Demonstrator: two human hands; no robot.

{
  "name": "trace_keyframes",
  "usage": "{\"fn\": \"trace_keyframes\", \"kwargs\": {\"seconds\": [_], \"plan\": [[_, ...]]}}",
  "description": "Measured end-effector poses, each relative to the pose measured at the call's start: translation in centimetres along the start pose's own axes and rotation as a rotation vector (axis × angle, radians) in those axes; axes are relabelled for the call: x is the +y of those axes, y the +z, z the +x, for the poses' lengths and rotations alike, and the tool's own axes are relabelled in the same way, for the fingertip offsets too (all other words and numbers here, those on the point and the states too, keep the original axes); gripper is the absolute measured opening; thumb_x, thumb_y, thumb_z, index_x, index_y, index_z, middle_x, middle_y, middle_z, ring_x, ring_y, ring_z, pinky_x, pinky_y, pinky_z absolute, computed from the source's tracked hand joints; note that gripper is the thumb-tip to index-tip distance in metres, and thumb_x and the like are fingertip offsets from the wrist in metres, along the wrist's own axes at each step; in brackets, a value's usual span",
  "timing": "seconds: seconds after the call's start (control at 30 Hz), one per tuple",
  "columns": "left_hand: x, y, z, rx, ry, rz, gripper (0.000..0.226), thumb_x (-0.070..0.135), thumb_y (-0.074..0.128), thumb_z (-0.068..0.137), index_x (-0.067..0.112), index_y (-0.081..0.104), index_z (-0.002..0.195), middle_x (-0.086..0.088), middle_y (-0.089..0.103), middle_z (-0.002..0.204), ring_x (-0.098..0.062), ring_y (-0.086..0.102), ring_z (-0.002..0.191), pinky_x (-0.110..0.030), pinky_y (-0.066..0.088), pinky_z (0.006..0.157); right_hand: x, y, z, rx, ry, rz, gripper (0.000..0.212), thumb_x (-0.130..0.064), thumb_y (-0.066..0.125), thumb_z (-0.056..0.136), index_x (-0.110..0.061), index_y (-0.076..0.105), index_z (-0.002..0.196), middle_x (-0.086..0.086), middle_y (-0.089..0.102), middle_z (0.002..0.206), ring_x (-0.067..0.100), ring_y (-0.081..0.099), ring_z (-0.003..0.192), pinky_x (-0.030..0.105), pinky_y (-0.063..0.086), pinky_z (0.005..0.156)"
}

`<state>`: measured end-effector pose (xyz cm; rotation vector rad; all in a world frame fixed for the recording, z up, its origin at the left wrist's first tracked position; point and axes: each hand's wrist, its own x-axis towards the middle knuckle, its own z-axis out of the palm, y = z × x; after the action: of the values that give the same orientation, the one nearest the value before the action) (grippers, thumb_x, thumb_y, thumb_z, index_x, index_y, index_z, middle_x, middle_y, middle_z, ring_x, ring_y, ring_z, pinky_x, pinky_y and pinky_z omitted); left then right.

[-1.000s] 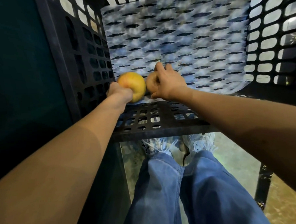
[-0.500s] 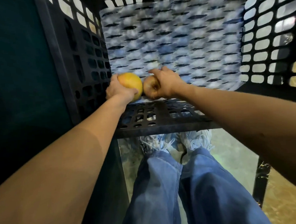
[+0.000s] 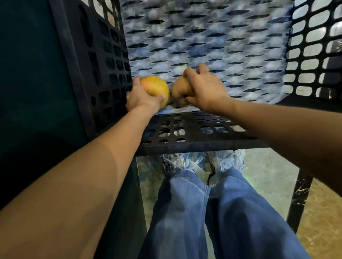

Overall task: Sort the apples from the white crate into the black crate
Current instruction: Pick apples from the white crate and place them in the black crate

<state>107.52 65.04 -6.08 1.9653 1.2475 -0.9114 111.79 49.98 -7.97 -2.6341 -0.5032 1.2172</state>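
1. My left grip (image 3: 142, 98) is curled round a yellow apple (image 3: 155, 88), with the thumb on its near side.
2. My right grip (image 3: 205, 89) clasps a darker apple (image 3: 180, 88) from above, fingers bent over it.
3. Both arms reach forward into the black crate (image 3: 93, 54). The apples are just beside each other, low at its near-left corner, over the foam net (image 3: 200, 37).

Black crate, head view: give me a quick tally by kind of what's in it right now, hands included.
Apples: 2, a round yellow-orange apple gripped by the left hand and a duller brownish apple gripped by the right hand
Hands: 2
White foam mesh liner: 1
Black slotted plastic crate: 1
Total: 6
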Motion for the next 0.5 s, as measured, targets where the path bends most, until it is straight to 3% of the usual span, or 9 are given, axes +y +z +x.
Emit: {"fn": "trace_keyframes", "kwargs": {"seconds": [0.13, 0.33, 0.5], "plan": [[0.2, -0.2, -0.1, -0.017, -0.011, -0.003, 0.08, 0.028, 0.073, 0.08, 0.033, 0.026, 0.144, -0.012, 0.034, 0.145, -0.036, 0.039, 0.129, -0.043, 0.038, 0.103, 0.2, -0.5, 0.7, -0.117, -0.042, 0.041, 0.07, -0.025, 0.073, 0.078, -0.021, 0.035, 0.137, 0.019, 0.036, 0.128, 0.044, 0.051, 0.106, 0.045, 0.045, 0.084], [0.3, -0.8, -0.7, -0.05, 0.002, 0.023, 0.086, 0.027, 0.074, 0.079, 0.031, 0.022, 0.147, -0.012, 0.032, 0.146, -0.034, 0.037, 0.131, -0.041, 0.036, 0.105, 0.5, -0.6, 0.2, -0.145, 0.012, 0.15, 0.092, -0.028, 0.075, 0.076, -0.028, 0.018, 0.148, 0.015, 0.031, 0.144, 0.038, 0.043, 0.125, 0.043, 0.041, 0.099], [0.6, -1.7, -0.5, -0.056, 0.074, 0.092, 0.087, 0.025, 0.074, 0.079, 0.026, 0.021, 0.148, -0.012, 0.032, 0.147, -0.032, 0.036, 0.133, -0.038, 0.036, 0.104, 0.4, -0.7, 0.2, -0.148, 0.011, 0.119, 0.095, -0.024, 0.074, 0.077, -0.027, 0.012, 0.15, 0.015, 0.031, 0.146, 0.037, 0.043, 0.126, 0.043, 0.042, 0.098]]}}
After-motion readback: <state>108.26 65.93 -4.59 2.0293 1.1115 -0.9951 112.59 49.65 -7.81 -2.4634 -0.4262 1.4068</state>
